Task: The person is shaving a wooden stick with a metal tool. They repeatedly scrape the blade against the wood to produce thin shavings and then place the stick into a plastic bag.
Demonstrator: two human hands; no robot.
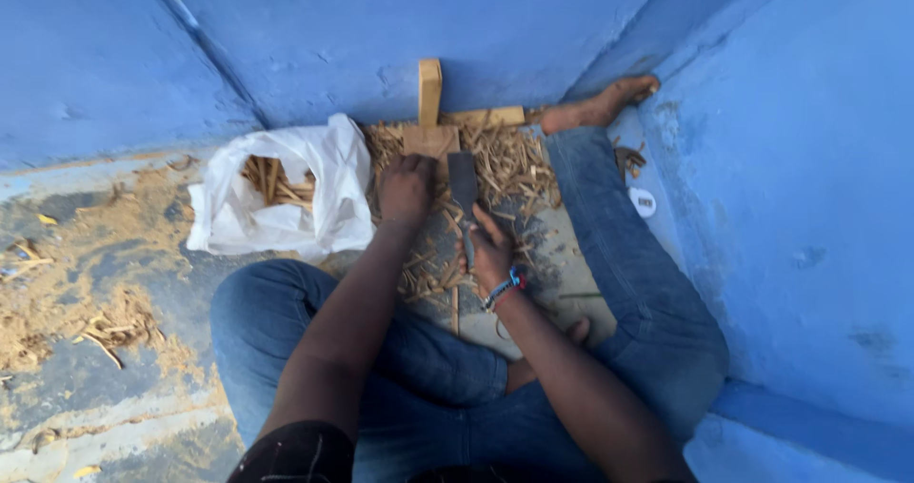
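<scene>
Left hand (407, 186) closed on the wood block (431, 140) on the floor by the wall, right hand (487, 252) clamped around the cleaver (464, 184) handle; I'd keep left fingers clear of the blade, chop short onto the chips (509, 164).

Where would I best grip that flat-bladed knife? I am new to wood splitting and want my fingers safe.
Grip the knife by its handle, the narrow end that points toward the person, coming from the near side. The right hand holds it there now. The broad dark blade lies at the far end, next to the left hand and the wooden block.
</scene>
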